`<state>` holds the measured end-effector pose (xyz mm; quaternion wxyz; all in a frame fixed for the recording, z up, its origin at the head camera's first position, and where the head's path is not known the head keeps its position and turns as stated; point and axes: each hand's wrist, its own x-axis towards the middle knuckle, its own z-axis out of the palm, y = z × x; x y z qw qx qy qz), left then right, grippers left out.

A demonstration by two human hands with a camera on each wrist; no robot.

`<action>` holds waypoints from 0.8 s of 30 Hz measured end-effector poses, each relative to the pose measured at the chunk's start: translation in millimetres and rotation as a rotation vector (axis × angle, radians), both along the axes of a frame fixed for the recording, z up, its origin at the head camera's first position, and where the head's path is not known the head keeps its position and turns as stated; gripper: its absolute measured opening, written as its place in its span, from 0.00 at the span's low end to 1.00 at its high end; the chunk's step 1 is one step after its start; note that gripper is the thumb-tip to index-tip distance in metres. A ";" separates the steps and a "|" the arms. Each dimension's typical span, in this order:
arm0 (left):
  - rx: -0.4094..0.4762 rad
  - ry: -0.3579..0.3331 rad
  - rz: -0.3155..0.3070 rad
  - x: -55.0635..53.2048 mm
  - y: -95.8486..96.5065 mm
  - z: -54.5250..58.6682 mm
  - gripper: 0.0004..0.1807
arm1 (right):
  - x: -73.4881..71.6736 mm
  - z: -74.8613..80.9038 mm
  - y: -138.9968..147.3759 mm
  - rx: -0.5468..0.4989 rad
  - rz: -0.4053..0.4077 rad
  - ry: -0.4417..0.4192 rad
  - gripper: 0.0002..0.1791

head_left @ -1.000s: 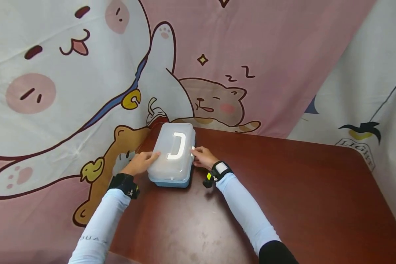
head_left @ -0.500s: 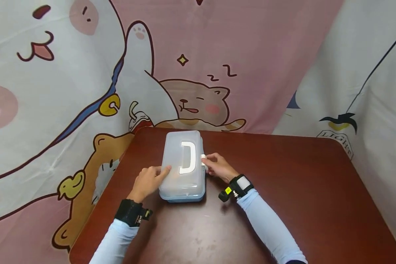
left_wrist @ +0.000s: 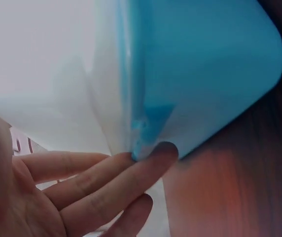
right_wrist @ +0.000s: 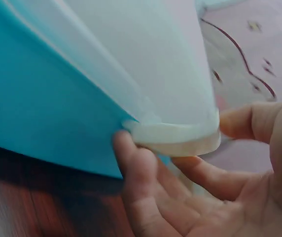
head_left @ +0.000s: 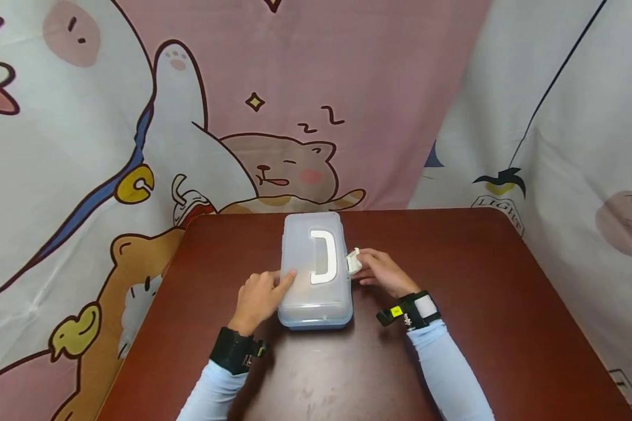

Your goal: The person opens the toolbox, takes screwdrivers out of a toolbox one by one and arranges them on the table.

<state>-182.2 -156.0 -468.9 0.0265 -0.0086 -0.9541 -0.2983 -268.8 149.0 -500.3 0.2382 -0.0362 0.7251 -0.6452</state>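
A plastic storage box [head_left: 316, 301] with a clear lid [head_left: 297, 245] and blue base [left_wrist: 215, 54] sits on the table. A white handle [head_left: 330, 257] lies flat on the lid. My left hand [head_left: 258, 299] is at the box's left side, thumb over the lid's edge and fingers fairly straight against the side. My right hand [head_left: 384, 272] pinches the white latch [right_wrist: 180, 138] on the right side between thumb and fingers. The latch stands tilted out from the box, with its lower end still at the seam between lid and base.
The brown wooden table [head_left: 469, 304] extends to the right of the box and toward the front. Behind it hangs a cartoon-printed cloth [head_left: 379, 88], close to the table's back and left edges.
The latch has swung outward from the box's side with my right fingers on it. My left hand stays at the left side. The head view has turned right.
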 end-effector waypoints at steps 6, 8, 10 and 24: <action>-0.008 0.046 -0.040 -9.0 27.4 -2.5 0.32 | 1.9 -8.2 36.9 0.022 -0.112 -0.037 0.27; -0.007 0.061 -0.048 -9.4 30.5 -3.0 0.31 | 1.3 -13.4 38.8 0.055 -0.162 -0.045 0.27; -0.012 0.072 -0.050 -7.9 30.1 -4.4 0.32 | 1.5 -19.6 34.8 0.094 -0.211 -0.047 0.26; -0.017 0.109 -0.088 -23.2 40.2 -1.3 0.37 | -4.2 -24.8 12.4 0.310 -0.331 0.044 0.16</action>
